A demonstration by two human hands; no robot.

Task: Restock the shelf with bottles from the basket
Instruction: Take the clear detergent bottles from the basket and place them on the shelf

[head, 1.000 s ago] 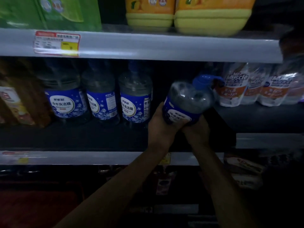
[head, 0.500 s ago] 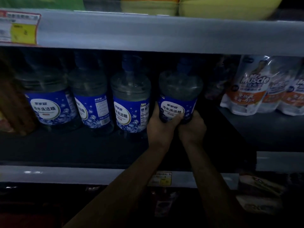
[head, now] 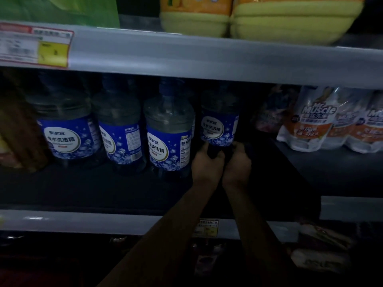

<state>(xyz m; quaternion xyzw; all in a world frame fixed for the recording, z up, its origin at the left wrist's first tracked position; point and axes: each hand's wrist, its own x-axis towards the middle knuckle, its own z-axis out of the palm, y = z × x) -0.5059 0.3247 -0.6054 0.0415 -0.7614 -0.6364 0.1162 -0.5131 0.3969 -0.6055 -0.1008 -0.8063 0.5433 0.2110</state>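
A clear bottle with a blue label [head: 219,123] stands upright deep on the dark middle shelf [head: 99,187], at the right end of a row. My left hand [head: 206,162] and my right hand [head: 237,164] both grip its base from the front, side by side. Three matching blue-labelled bottles stand to its left: one [head: 167,131] beside it, one [head: 120,129] further left and one [head: 66,129] at the far left. The basket is out of view.
White and orange refill pouches [head: 317,123] sit on a lower shelf section to the right. Yellow tubs [head: 290,19] and green packs [head: 62,9] fill the shelf above. A brown bottle [head: 18,129] stands at the far left. Packets lie below right.
The bottle went from tilted in front of the shelf to upright, then further back into the row. Both hands slid down to its base.
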